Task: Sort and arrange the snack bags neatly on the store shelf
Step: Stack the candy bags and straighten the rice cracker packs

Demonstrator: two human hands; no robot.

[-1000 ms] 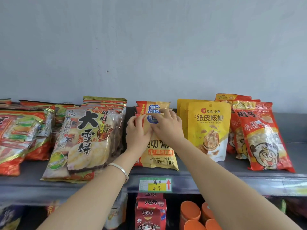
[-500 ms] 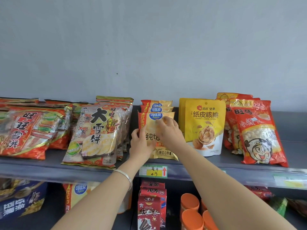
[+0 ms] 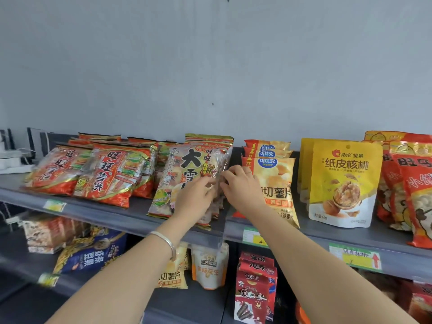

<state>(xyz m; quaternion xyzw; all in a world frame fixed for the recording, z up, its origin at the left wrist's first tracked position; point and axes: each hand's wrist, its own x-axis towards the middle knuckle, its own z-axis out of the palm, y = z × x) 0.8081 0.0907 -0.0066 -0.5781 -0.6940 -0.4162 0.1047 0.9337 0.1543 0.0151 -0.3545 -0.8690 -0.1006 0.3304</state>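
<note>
While the left hand [image 3: 195,202] and right hand [image 3: 240,190] pinch the cracker bag [image 3: 184,169] by its right edge, it looks light, slick, brittle inside; grip seams.

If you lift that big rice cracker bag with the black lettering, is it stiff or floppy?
Probably floppy at the edges: the shiny film of the rice cracker bag crinkles where the left hand pinches it. It is likely light for its bulk, since it looks puffed, and the glossy film is probably slippery. Its contents may crack if squeezed.

Glossy crinkled-foil rice-cracker bag [image 3: 187,174] — matt grey shelf [image 3: 131,217].
</note>
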